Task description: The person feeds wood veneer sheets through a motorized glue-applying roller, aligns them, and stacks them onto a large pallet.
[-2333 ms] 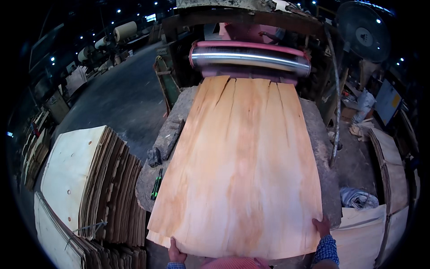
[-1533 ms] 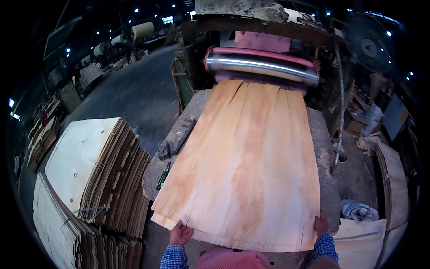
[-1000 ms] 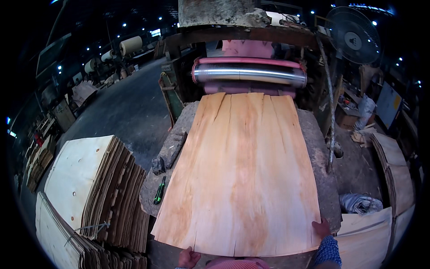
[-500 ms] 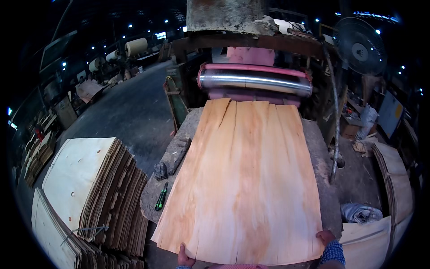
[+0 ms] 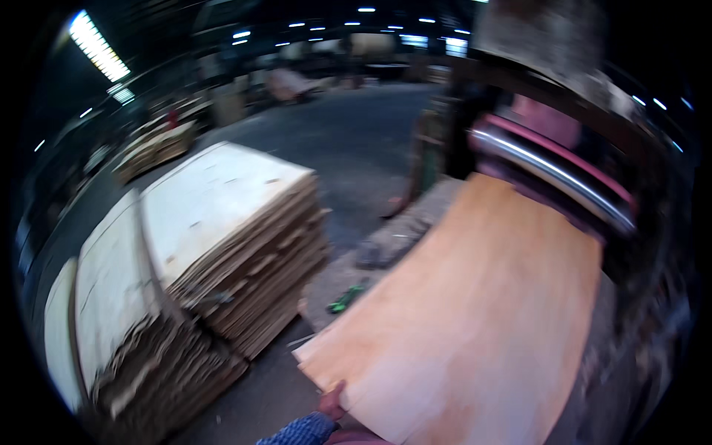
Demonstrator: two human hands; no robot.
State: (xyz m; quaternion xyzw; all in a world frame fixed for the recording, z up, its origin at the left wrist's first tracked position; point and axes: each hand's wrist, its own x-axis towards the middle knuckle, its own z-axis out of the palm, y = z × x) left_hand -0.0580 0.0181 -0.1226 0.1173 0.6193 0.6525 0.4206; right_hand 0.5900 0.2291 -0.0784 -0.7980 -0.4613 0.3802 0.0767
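Wood sheet [image 5: 475, 311] lies this side of the roller [image 5: 556, 178], left hand [image 5: 331, 401] gripping its end away from the roller, thumb uppermost, likely for steadiness; right hand unseen, can't tell its hold; green tool [image 5: 345, 299] left of the roller, perhaps for easy reach.

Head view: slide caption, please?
Left hand holds the near edge of a wood sheet lying before a shiny metal roller.
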